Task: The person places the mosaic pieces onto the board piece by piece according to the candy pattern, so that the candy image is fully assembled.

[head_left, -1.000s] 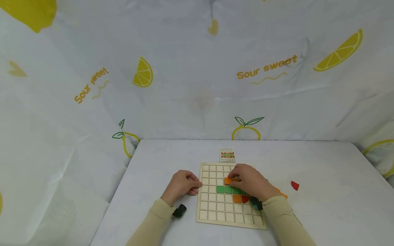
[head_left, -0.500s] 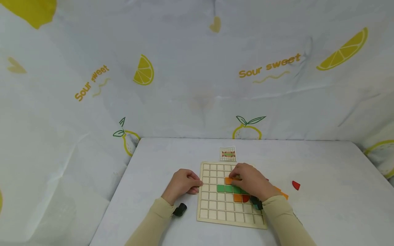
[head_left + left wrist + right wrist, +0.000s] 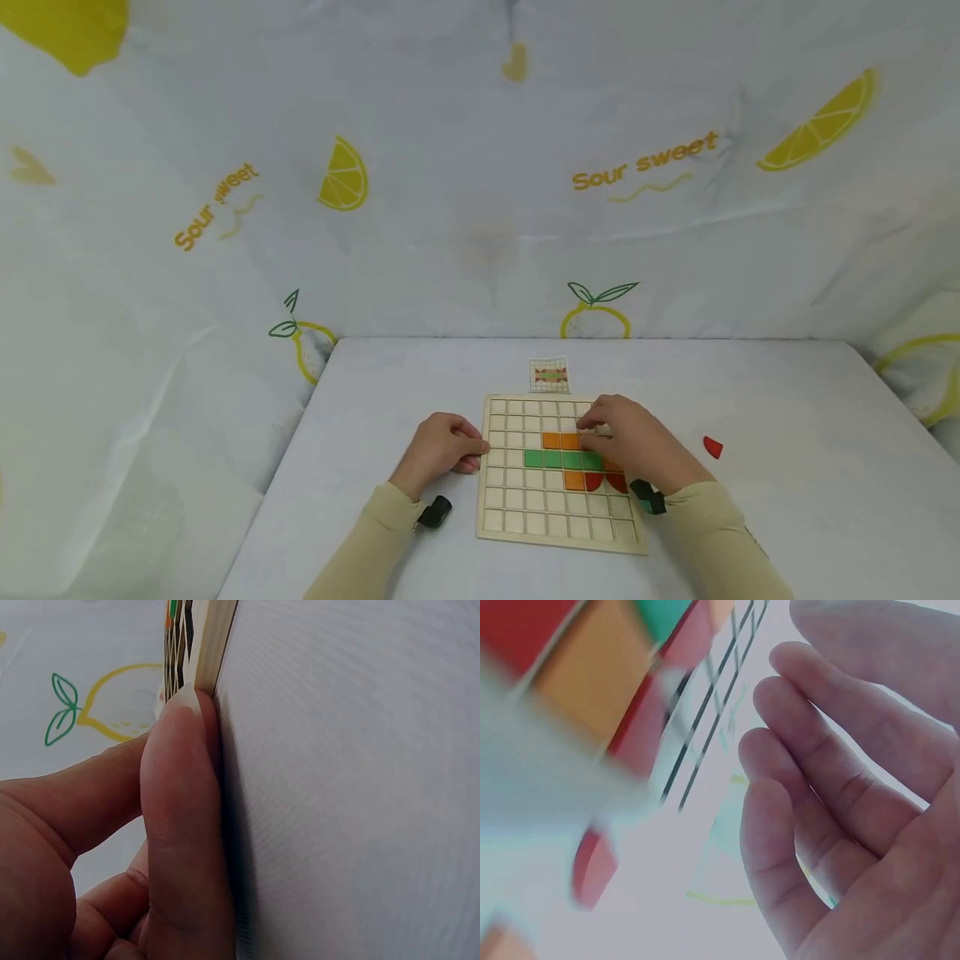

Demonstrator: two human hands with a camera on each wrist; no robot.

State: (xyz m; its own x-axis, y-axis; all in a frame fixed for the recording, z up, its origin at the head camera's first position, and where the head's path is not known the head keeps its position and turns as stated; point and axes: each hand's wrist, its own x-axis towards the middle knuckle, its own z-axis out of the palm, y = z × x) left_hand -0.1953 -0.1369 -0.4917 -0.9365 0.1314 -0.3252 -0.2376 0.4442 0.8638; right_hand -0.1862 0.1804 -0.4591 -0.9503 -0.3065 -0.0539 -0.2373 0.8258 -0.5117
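Observation:
A pale wooden grid board (image 3: pixel 536 501) lies on the white table. My left hand (image 3: pixel 441 450) pinches its left edge; the left wrist view shows the thumb (image 3: pixel 184 795) against the board's rim (image 3: pixel 215 649). Over the board's upper right part is my right hand (image 3: pixel 637 437), holding nothing, fingers loosely bent in the right wrist view. A row of green tiles (image 3: pixel 562 459) fills grid cells beneath it. Orange tiles (image 3: pixel 551 441) sit above that row, and another orange tile (image 3: pixel 573 480) lies below beside red rounded pieces (image 3: pixel 594 482). The right hand hides some cells.
A small printed pattern card (image 3: pixel 549 376) lies behind the board. One loose red quarter-round piece (image 3: pixel 713 447) is on the table to the right. A blurred orange piece (image 3: pixel 506 943) shows low in the right wrist view. Lemon-print cloth (image 3: pixel 450 208) hangs behind the table.
My right hand has shifted to the right from the orange tiles, uncovering a second orange tile and another red piece. My left hand stays at the board's edge.

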